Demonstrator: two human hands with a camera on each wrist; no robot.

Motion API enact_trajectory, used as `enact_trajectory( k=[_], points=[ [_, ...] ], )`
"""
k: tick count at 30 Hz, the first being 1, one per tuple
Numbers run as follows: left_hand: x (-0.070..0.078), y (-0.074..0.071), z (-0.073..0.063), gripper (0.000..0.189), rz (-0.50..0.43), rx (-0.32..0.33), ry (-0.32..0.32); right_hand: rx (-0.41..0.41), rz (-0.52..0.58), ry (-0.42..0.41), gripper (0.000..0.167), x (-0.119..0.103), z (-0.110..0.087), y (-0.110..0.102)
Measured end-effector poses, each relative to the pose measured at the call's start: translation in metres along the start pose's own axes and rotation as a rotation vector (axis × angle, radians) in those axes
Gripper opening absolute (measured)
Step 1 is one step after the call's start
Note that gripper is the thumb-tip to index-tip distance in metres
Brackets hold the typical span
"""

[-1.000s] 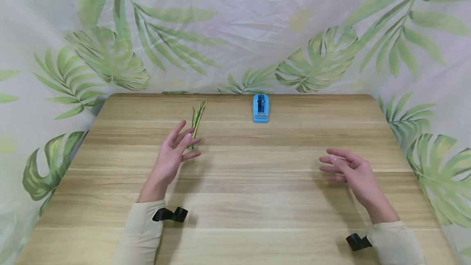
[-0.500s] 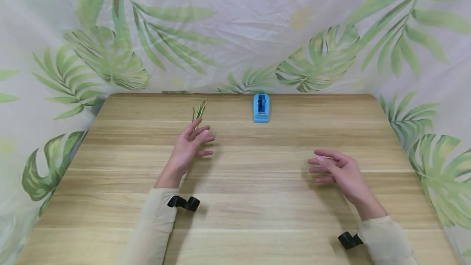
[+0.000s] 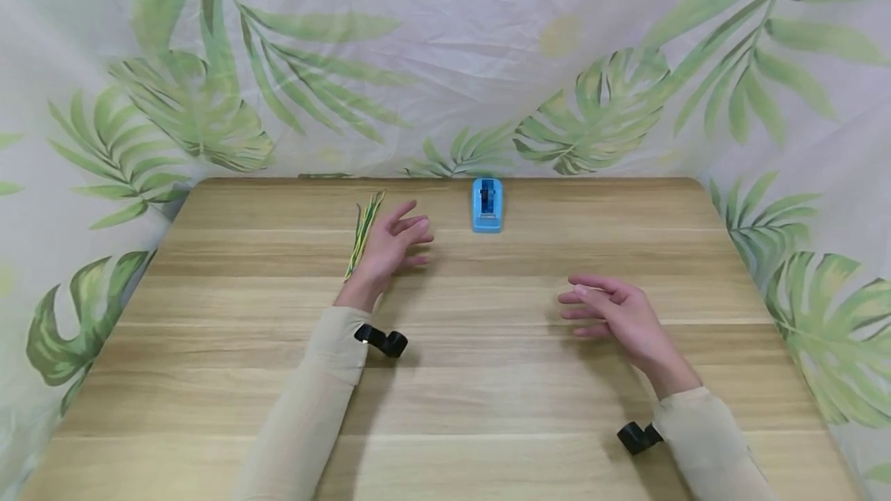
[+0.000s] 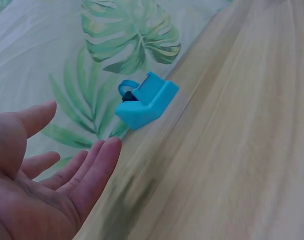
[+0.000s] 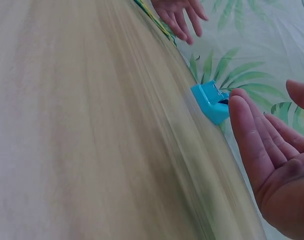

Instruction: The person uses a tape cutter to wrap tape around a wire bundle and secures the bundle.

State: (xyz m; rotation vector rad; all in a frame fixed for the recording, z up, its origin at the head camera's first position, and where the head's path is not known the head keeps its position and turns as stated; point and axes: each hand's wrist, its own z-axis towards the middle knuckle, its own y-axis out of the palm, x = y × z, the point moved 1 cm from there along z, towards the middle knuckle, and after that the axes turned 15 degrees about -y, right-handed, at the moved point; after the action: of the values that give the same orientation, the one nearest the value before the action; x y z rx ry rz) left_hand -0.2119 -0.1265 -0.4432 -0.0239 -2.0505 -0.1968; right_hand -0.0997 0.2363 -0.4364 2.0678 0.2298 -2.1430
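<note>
A blue tape dispenser (image 3: 487,206) stands near the back edge of the table, right of centre. My left hand (image 3: 391,247) hovers over the table to its left, fingers spread and holding nothing. In the left wrist view the dispenser (image 4: 146,102) lies just beyond the fingertips. A thin bundle of green and yellow strands (image 3: 363,235) rests on the table, left of the left hand. My right hand (image 3: 616,315) is above the table at the right, its fingers loosely extended with nothing in them. The right wrist view has the dispenser (image 5: 211,101) past the fingers.
The wooden table (image 3: 487,393) runs back to a leaf-printed cloth (image 3: 445,60) that hangs behind it and down both sides. A black wrist camera (image 3: 381,340) sits on the left sleeve, and another black camera (image 3: 636,437) on the right one.
My left hand has moved right and forward, past the strands towards the tape dispenser. My right hand has shifted a little to the left. The dispenser and strands stay on the table.
</note>
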Motion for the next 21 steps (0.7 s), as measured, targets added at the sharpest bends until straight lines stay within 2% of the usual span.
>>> enact_trajectory(
  k=[6,12,21],
  points=[
    [0.009,0.017,0.019,0.064,0.016,-0.017,-0.003,-0.016,0.002,0.015,0.06,0.0,0.011,0.005],
    [0.014,0.027,0.038,0.066,0.051,-0.014,-0.021,-0.048,0.018,0.029,0.058,0.002,0.024,0.013],
    [0.017,0.041,0.052,0.066,0.077,-0.013,-0.038,-0.076,0.044,0.039,0.058,0.0,0.037,0.024]
  ],
)
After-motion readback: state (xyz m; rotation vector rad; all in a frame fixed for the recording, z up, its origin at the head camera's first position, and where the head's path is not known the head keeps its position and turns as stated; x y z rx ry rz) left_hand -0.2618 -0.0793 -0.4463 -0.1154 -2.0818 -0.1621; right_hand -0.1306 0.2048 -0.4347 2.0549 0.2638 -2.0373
